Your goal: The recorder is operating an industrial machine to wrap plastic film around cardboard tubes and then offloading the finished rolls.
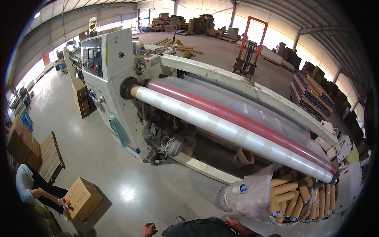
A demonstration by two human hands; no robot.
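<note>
My left hand [149,229] hangs at the bottom edge over the grey floor, fingers loosely curled and holding nothing. My right hand [236,224] shows only partly at the bottom edge, just below a clear plastic bag [252,193] stuffed with several brown cardboard tubes [288,193]; its fingers are hidden. Ahead stands a long winding machine [114,59] with a roll of clear film [237,134] and a red roller [244,120] running from upper left to lower right.
At lower left a crouching person [27,185] works on a brown carton [83,198] beside a wooden pallet [51,156] and stacked boxes [21,144]. An orange stacker lift [248,47] stands behind the machine. Blue-capped tubes [312,98] are piled at right.
</note>
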